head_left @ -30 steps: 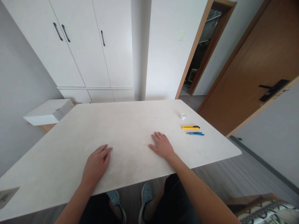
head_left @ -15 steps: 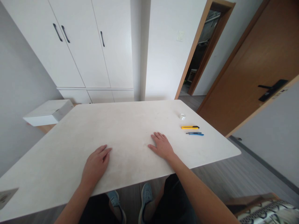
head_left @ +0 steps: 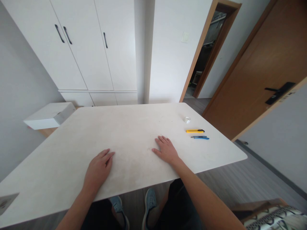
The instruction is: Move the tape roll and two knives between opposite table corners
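Observation:
My left hand (head_left: 99, 166) rests on the white table (head_left: 124, 127) left of centre, its fingers stretched out and nothing in them. Flat on the tabletop to the right lies my right hand (head_left: 166, 149), palm down with the fingers spread, also holding nothing. Beyond it to the right are a yellow utility knife (head_left: 195, 131) and, just nearer to me, a slim blue tool (head_left: 200, 137) that looks like a pen or craft knife. A small roll of clear tape (head_left: 187, 119) stands behind the yellow knife. Neither hand touches these things.
A white box (head_left: 50, 115) sits beyond the table's left edge. White cabinets (head_left: 96, 64) stand behind the table. At the right is a wooden door (head_left: 261, 64). A socket plate (head_left: 7, 203) is set in the table's near left corner.

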The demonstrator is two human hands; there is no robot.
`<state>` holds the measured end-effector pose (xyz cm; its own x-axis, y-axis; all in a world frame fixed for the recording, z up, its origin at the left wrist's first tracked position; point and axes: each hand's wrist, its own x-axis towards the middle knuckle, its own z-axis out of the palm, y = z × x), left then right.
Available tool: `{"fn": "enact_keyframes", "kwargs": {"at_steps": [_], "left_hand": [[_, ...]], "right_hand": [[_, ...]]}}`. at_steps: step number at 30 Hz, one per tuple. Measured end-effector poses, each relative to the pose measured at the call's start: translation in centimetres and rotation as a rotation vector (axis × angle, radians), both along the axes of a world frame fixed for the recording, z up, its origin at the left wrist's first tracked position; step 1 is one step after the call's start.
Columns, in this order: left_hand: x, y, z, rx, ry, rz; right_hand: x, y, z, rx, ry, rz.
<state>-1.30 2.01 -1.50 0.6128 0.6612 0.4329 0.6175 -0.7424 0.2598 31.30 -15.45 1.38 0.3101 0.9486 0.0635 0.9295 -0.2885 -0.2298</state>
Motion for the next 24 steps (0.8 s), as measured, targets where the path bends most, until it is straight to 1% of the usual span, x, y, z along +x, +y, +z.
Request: {"fn": "enact_keyframes", "kwargs": {"at_steps": [14,24], "left_hand": [[-0.03,-0.05,0.11,-0.003,-0.001,0.003],[-0.06,0.01,-0.04,0.000,-0.005,0.003]], "right_hand": [[-0.13,-0.01,0.21,-0.007,0.002,-0.003],[0.05,0.02,-0.11,-0.001,0.008,-0.002]]}}
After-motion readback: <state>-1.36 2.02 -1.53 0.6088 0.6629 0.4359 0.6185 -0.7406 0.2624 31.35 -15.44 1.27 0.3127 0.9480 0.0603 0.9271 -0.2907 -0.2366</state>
